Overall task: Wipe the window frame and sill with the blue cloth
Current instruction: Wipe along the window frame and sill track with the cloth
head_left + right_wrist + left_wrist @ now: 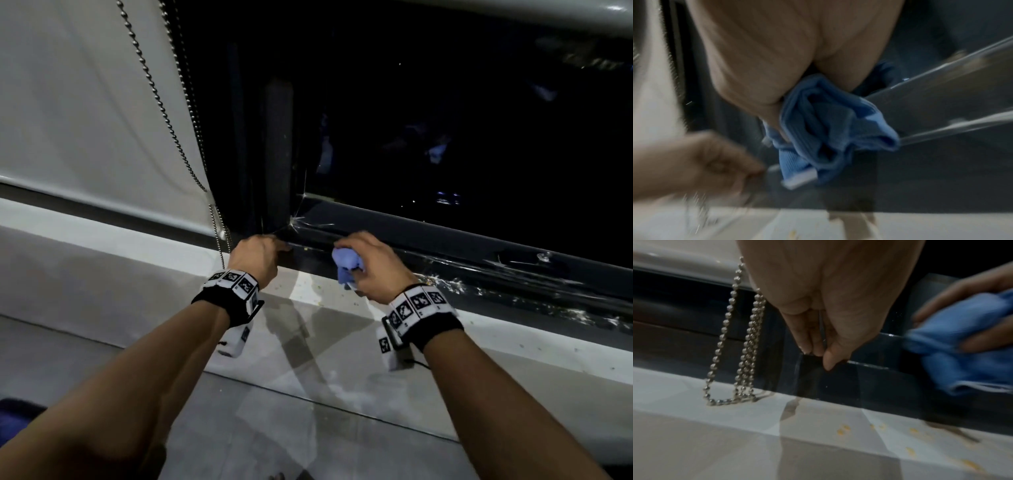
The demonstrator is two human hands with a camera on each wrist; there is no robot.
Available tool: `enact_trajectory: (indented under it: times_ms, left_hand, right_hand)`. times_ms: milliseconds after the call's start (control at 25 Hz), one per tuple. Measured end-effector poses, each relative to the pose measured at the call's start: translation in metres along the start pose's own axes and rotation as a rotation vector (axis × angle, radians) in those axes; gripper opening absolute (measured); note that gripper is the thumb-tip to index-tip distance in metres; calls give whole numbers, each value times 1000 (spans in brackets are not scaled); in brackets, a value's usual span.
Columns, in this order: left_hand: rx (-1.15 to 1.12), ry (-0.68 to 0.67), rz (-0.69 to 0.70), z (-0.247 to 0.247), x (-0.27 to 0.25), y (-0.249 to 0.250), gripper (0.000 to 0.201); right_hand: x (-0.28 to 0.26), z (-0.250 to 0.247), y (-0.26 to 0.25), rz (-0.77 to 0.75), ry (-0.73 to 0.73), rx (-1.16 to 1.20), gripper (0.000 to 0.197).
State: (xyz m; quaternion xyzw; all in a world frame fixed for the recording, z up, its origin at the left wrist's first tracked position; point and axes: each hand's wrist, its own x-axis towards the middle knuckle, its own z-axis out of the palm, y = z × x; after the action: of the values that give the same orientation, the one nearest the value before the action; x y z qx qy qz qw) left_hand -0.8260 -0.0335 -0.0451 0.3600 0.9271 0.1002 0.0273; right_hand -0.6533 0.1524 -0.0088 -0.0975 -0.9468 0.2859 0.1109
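Observation:
The crumpled blue cloth [346, 269] [828, 129] is bunched in my right hand [363, 257] [777, 56], which holds it against the dark bottom rail of the window frame [445, 245] [941, 178]. In the left wrist view the cloth [962, 345] is blurred. My left hand [265, 251] [818, 358] is a hand's width to the left, at the frame's lower left corner. Its fingertips sit over the rail's lip [869, 382] and its thumb lies on the front face, pinching it. The white sill [308, 301] [735, 426] runs just below both hands.
A metal bead chain [178, 137] [748, 337] hangs left of my left hand, its loop lying on the sill. A white roller blind [85, 102] covers the left window. Yellow specks [842, 430] dot the sill. White splatter [445, 284] marks the rail to the right.

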Motion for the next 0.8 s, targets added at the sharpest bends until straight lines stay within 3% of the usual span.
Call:
enact_trajectory:
  times_ms: [120, 200, 280, 360, 440, 480, 560, 640, 800]
  left_hand:
    - [-42, 1, -8, -1, -5, 1, 54]
    - [-107, 49, -15, 4, -10, -6, 56]
    - [-113, 42, -9, 9, -14, -13, 58]
    - [-90, 4, -26, 4, -13, -13, 59]
    - [-52, -39, -72, -3, -13, -10, 54]
    - [-35, -54, -99, -7, -12, -8, 51]
    - [-19, -51, -136, -11, -14, -3, 48]
    - [-13, -30, -135, -11, -16, 0, 46]
    - [-3, -13, -137, -10, -19, 6, 38]
  right_hand:
    - [29, 33, -20, -95, -74, -77, 47]
    - [33, 61, -28, -88, -173, -232, 52]
    - [29, 56, -28, -74, -223, -211, 53]
    - [39, 38, -28, -66, -218, -93, 35]
    - [53, 33, -34, -126, -99, -76, 29]
    - [58, 36, -38, -179, -67, -97, 35]
    - [53, 55, -40, -207, -138, -204, 52]
    - [31, 64, -23, -126, -187, -296, 60]
    - [-22, 37, 24, 91, 73, -306, 55]
